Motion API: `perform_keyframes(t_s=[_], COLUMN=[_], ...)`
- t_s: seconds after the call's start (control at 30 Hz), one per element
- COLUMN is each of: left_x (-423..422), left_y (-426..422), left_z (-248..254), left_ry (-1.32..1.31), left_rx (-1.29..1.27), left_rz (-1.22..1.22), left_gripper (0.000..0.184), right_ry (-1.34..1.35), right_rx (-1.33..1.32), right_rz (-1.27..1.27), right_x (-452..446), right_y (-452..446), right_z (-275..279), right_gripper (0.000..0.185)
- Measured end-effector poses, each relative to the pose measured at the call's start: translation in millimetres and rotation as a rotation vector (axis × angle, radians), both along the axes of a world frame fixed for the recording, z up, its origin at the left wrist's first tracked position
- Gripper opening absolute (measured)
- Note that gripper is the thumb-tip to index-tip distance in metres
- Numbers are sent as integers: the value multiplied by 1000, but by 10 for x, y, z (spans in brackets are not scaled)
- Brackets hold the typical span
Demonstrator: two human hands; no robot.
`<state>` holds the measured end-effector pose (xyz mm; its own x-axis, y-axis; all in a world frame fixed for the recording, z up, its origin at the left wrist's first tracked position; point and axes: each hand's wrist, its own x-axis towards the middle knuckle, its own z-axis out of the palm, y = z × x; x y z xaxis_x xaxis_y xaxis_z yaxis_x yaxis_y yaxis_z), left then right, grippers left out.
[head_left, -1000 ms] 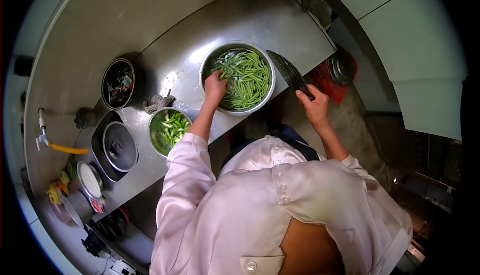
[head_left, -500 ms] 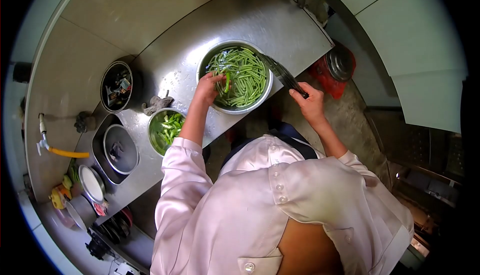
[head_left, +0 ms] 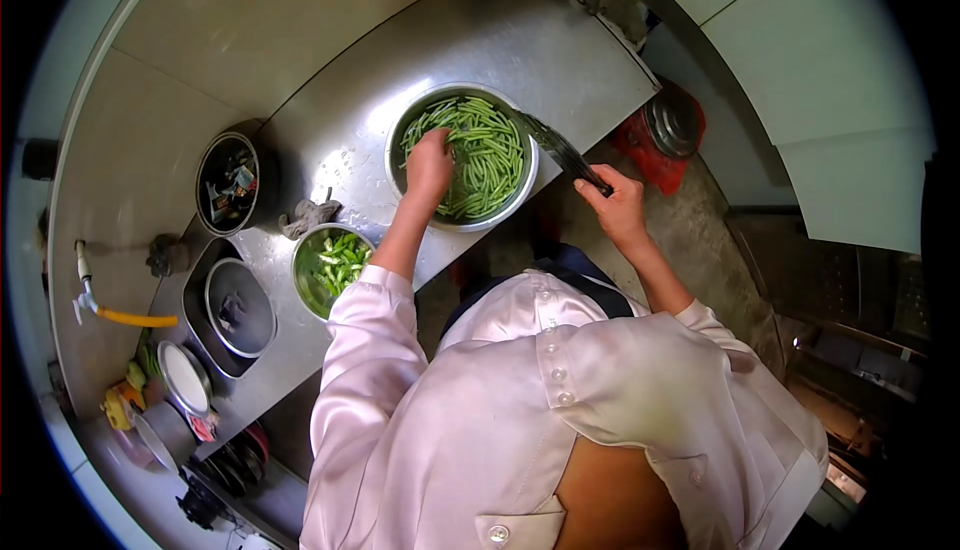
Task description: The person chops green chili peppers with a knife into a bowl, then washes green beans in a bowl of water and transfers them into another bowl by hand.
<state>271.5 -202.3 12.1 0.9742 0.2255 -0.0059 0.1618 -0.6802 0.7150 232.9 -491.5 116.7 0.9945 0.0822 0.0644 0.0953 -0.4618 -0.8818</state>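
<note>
A round metal bowl [head_left: 532, 170] of long green beans [head_left: 490, 155] stands at the counter's front edge. Over its left side my left hand [head_left: 431, 165] is curled down at the beans; its fingertips and anything in them are hidden. My right hand [head_left: 618, 205], to the right of the bowl, grips the black handle of a long, dark, narrow tool [head_left: 562, 153]. The tool's far end lies over the bowl's right rim; its exact kind is unclear. Left of my left forearm, a smaller metal bowl [head_left: 303, 285] holds cut green peppers [head_left: 340, 260].
A grey rag [head_left: 310, 216] lies between the small bowl and a dark pot [head_left: 200, 190] of wrappers. At left, a basin [head_left: 262, 315] sits in the sink [head_left: 193, 285], below a tap with a yellow hose [head_left: 137, 320]. Red plastic and a round metal container [head_left: 672, 130] are beyond the counter's right end.
My left hand has turned and moved slightly up and right over the beans; the green pepper piece at its fingers no longer shows. My right hand keeps its grip on the tool.
</note>
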Motion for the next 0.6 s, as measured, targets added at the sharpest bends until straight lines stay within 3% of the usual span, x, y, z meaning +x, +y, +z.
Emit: perform_keyframes(t_s=[0.1, 0.13, 0.23, 0.27, 0.37, 0.4, 0.53, 0.6], left_x=[59, 105, 188, 241, 288, 329, 143, -3], left_y=[-61, -55, -167, -187, -297, -308, -459, -549], left_z=[151, 165, 216, 155, 302, 323, 426, 388], left_ry=[-76, -4, -144, -45, 259, 386, 568, 501], left_rx=[333, 276, 368, 413, 279, 262, 321, 455], left_rz=[-156, -211, -183, -189, -192, -256, -473, -490], left_gripper=[30, 37, 48, 67, 90, 109, 119, 110], right_ry=[-4, 0, 8, 6, 14, 18, 17, 12], right_rx=[-34, -43, -63, -66, -79, -84, -70, -76], right_rz=[-5, -8, -13, -13, -12, -13, -18, -19], right_x=[4, 11, 16, 23, 23, 26, 21, 19], right_y=[-12, -19, -41, -49, -54, -59, -83, -78], right_z=[17, 28, 41, 31, 43, 48, 6, 13], right_gripper=[16, 17, 18, 19, 19, 19, 19, 19])
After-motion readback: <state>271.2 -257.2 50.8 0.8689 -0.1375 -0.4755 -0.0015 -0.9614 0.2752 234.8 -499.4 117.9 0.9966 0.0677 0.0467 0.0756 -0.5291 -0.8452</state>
